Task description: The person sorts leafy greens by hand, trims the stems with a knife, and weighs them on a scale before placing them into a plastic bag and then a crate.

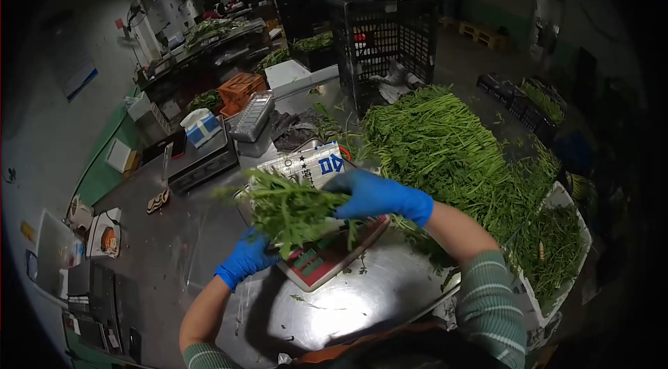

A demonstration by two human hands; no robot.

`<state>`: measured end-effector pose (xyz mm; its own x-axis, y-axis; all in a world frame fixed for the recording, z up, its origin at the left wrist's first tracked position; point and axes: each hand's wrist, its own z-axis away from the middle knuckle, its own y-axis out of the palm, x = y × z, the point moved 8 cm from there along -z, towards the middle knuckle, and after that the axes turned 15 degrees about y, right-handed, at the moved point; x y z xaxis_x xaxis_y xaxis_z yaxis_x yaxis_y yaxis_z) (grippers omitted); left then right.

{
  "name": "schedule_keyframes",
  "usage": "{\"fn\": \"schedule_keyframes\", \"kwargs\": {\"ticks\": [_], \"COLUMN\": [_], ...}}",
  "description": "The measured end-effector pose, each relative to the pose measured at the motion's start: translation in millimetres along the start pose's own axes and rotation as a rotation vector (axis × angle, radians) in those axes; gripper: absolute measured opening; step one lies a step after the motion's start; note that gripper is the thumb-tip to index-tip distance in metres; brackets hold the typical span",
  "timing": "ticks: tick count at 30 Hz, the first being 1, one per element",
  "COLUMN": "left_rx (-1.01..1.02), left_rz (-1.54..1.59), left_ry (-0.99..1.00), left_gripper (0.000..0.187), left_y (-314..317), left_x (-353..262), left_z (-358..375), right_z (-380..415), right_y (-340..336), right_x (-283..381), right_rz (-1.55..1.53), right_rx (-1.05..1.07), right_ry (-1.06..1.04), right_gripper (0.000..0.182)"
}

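Both my hands wear blue gloves. My right hand grips a bunch of leafy greens by the stems, holding it over a small scale on the metal table. My left hand supports the leafy end of the same bunch from below at its left side. A printed plastic bag lies just behind the bunch.
A big heap of greens fills the table's right, spilling toward a box lined with paper. A black crate stands behind. At left sit another scale, a tissue box and an orange crate.
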<state>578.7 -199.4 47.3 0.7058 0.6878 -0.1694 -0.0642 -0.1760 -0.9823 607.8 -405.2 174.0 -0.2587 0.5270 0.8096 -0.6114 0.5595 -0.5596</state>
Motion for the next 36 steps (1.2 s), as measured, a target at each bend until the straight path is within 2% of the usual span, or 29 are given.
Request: {"fn": "schedule_keyframes", "kwargs": {"ticks": [2, 3, 4, 5, 7, 9, 10, 12, 13, 15, 16, 17, 19, 21, 22, 23, 24, 25, 27, 29, 31, 32, 34, 36], "left_rx": [-0.060, -0.114, -0.126, -0.082, -0.003, 0.014, -0.017, -0.062, -0.065, -0.065, -0.176, -0.291, -0.275, -0.260, -0.255, -0.251, -0.258, -0.247, -0.256, -0.328, -0.394, -0.420, -0.405, -0.230], "left_rz": [0.015, 0.036, 0.015, 0.045, 0.058, 0.061, 0.033, 0.104, 0.126, 0.149, 0.177, 0.203, 0.212, 0.217, 0.224, 0.229, 0.219, 0.266, 0.301, 0.223, 0.107, 0.057, -0.050, 0.031], "left_ry": [0.049, 0.088, 0.048, 0.107, -0.077, -0.006, 0.028, 0.002, -0.066, -0.143, -0.059, 0.025, 0.060, 0.089, 0.140, 0.189, 0.170, 0.167, 0.165, 0.206, 0.242, 0.251, 0.152, 0.019], "left_gripper": [0.046, 0.045, 0.043, 0.043, 0.045, 0.049, 0.049, 0.044, 0.040, 0.036, 0.036, 0.036, 0.036, 0.037, 0.036, 0.036, 0.036, 0.038, 0.042, 0.048, 0.054, 0.057, 0.064, 0.072], "left_y": [15.2, 22.7, 18.2, 17.3, 17.3, 10.3, 4.1, -20.3, -34.4, -45.2, -56.2, -68.3, -77.3, -78.6, -77.6, -76.5, -75.1, -70.8, -61.3, -51.7, -37.5, -28.4, -2.4, 65.7], "left_x": [-4.6, -11.9, -23.4, -37.7, -43.2, -47.4, -49.4, -57.2, -59.5, -61.4, -68.6, -76.4, -92.4, -107.8, -117.9, -128.9, -136.1, -145.3, -163.1, -177.2, -183.0, -184.2, -178.9, -167.7], "left_z": [-7.9, -11.5, -19.7, -28.7, -42.4, -43.1, -39.2, -35.3, -34.6, -40.3, -48.3, -56.3, -77.7, -105.0, -120.6, -137.9, -156.5, -177.9, -226.2, -285.0, -347.6, -380.1, -434.0, -464.8], "right_z": [-48.7, -74.7, -111.8, -139.2, -153.3, -136.2, -112.7, -75.1, -57.9, -28.6, -3.5, 11.6, 43.1, 80.3, 93.5, 103.1, 104.9, 101.1, 89.7, 63.0, 36.5, 23.2, -0.2, -27.2], "right_y": [-5.7, 4.4, 23.4, 46.5, 85.6, 86.1, 70.6, 34.0, 13.4, -33.2, -59.9, -77.1, -117.3, -155.3, -172.7, -191.4, -207.1, -219.8, -247.8, -272.4, -286.1, -291.0, -301.9, -309.4], "right_x": [32.0, 35.0, 19.9, -4.0, -58.7, -73.5, -61.5, -60.0, -71.1, -109.8, -125.5, -153.6, -203.0, -229.7, -249.6, -274.4, -290.7, -295.5, -310.3, -307.7, -312.0, -313.4, -322.1, -337.3], "right_rz": [0.357, 0.470, 0.632, 0.717, 1.003, 0.859, 0.745, 0.574, 0.533, 0.653, 0.609, 0.656, 0.825, 0.964, 0.966, 1.130, 1.295, 1.298, 0.945, 0.966, 0.845, 0.883, 0.930, 0.988], "right_rx": [-0.377, -0.436, -0.433, -0.363, -0.148, -0.332, -0.465, -0.451, -0.476, -0.544, -0.625, -0.509, -0.571, -0.589, -0.586, -0.620, -0.655, -0.654, -0.518, -0.507, -0.540, -0.502, -0.469, -0.442], "right_ry": [-0.242, -0.271, -0.179, -0.108, 0.116, -0.032, -0.185, -0.220, -0.239, -0.026, 0.011, 0.194, 0.322, 0.427, 0.411, 0.427, 0.437, 0.406, 0.435, 0.327, 0.214, 0.258, 0.230, 0.191], "right_gripper": [0.036, 0.031, 0.031, 0.036, 0.049, 0.065, 0.070, 0.066, 0.052, 0.035, 0.028, 0.033, 0.035, 0.040, 0.040, 0.041, 0.043, 0.043, 0.043, 0.042, 0.039, 0.035, 0.036, 0.036]}}
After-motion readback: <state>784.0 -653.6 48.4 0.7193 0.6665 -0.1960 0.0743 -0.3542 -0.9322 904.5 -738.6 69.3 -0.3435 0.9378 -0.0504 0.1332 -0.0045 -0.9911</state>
